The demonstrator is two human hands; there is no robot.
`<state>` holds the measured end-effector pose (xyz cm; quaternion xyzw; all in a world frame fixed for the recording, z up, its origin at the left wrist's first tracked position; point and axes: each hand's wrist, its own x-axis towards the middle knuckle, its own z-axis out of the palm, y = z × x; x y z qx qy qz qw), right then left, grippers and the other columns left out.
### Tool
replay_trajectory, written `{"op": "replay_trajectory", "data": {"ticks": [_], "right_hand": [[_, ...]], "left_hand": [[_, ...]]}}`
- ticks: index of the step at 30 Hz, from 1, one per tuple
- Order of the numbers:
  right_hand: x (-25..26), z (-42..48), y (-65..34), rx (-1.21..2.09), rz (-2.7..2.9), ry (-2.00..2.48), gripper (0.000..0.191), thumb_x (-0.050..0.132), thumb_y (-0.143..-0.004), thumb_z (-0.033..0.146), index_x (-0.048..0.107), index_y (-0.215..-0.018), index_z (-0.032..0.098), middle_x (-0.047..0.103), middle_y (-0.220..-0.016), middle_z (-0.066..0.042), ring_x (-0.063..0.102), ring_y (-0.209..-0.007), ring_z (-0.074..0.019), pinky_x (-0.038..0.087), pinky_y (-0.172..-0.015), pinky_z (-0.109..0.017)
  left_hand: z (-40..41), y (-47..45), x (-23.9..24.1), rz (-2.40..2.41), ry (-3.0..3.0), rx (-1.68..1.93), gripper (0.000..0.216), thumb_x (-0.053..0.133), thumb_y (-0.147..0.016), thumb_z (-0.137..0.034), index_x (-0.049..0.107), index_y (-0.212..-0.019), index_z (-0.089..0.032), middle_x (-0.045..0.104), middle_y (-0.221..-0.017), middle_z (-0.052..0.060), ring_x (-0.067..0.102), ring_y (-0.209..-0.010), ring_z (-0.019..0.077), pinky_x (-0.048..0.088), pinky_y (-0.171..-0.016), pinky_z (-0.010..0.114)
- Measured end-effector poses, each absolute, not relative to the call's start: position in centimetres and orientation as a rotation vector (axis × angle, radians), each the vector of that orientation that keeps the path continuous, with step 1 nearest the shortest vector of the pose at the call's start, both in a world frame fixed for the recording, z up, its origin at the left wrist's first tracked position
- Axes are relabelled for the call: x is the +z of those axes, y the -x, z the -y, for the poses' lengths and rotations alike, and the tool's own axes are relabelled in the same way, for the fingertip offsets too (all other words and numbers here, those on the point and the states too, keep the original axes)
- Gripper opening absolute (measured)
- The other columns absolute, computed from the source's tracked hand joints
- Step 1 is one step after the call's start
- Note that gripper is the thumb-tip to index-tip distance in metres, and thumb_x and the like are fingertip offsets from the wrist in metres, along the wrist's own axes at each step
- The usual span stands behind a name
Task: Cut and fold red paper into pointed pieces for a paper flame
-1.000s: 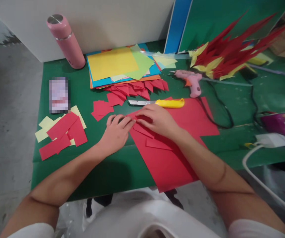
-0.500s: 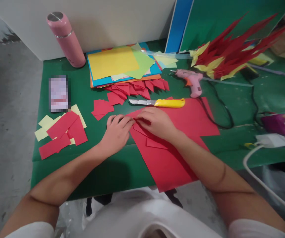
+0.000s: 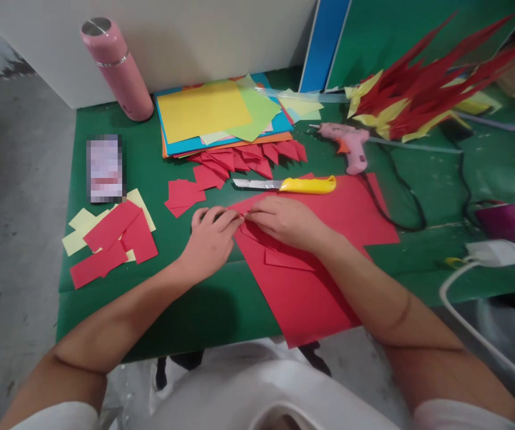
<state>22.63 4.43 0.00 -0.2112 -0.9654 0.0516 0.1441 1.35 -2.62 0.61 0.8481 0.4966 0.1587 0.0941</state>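
A large red paper sheet (image 3: pixel 329 263) lies on the green table (image 3: pixel 159 179) in front of me, with smaller folded red pieces (image 3: pixel 284 258) on top of it. My left hand (image 3: pixel 210 239) rests at the sheet's left corner, fingers curled and pinching a small red piece. My right hand (image 3: pixel 287 221) lies over the sheet beside it, fingertips pressed together on the same red piece (image 3: pixel 245 220). A yellow-handled utility knife (image 3: pixel 288 184) lies just beyond my hands.
Folded red pieces (image 3: pixel 244 160) sit before a stack of coloured paper (image 3: pixel 221 116). Red and yellow scraps (image 3: pixel 109 239) lie at left near a phone (image 3: pixel 104 168) and pink flask (image 3: pixel 116 68). A pink glue gun (image 3: pixel 347 146), cable and a spiky red-yellow paper craft (image 3: pixel 419 89) are at right.
Both hands stay at the sheet's left corner; the right fingertips have drawn slightly closer to the left hand. The view shifted a little.
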Motion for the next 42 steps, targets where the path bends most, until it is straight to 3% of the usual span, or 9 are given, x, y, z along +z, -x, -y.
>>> {"op": "replay_trajectory", "data": {"ticks": [7,15,25,42], "right_hand": [[0.11,-4.5,-22.56,-0.002,2.781,0.557,0.035,0.035,-0.102,0.015,0.07,-0.102,0.013,0.073,-0.093,-0.012,0.063,-0.084,-0.0237,0.052,-0.072,-0.036],[-0.35,-4.73,-22.83,-0.022,2.654,0.56,0.03,0.042,-0.101,0.018,0.07,-0.092,0.016,0.074,-0.09,-0.009,0.064,-0.08,-0.0192,0.05,-0.071,-0.031],[0.03,-5.0,-22.88,-0.064,2.726,0.452,0.038,0.033,-0.104,0.017,0.07,-0.099,0.015,0.074,-0.091,-0.008,0.063,-0.081,-0.0191,0.048,-0.068,-0.031],[0.22,-5.01,-23.01,-0.044,2.731,0.431,0.034,0.036,-0.102,0.014,0.07,-0.1,0.013,0.075,-0.094,-0.009,0.065,-0.083,-0.0204,0.051,-0.069,-0.032]], "left_hand": [[2.68,-1.37,0.62,-1.484,-2.51,0.47,0.04,0.045,-0.091,-0.008,0.064,-0.124,-0.019,0.067,-0.128,0.007,0.054,-0.119,0.0258,0.036,-0.1,0.045],[2.71,-1.39,0.63,-1.495,-2.495,0.465,0.038,0.045,-0.092,-0.009,0.065,-0.123,-0.02,0.067,-0.128,0.007,0.054,-0.118,0.0252,0.034,-0.101,0.044],[2.74,-1.45,0.78,-1.504,-2.528,0.448,0.037,0.045,-0.093,-0.01,0.064,-0.123,-0.019,0.067,-0.129,0.005,0.055,-0.117,0.0242,0.033,-0.101,0.044],[2.6,-1.45,0.62,-1.509,-2.557,0.438,0.037,0.046,-0.091,-0.011,0.063,-0.123,-0.02,0.067,-0.128,0.005,0.055,-0.114,0.0247,0.031,-0.102,0.046]]}}
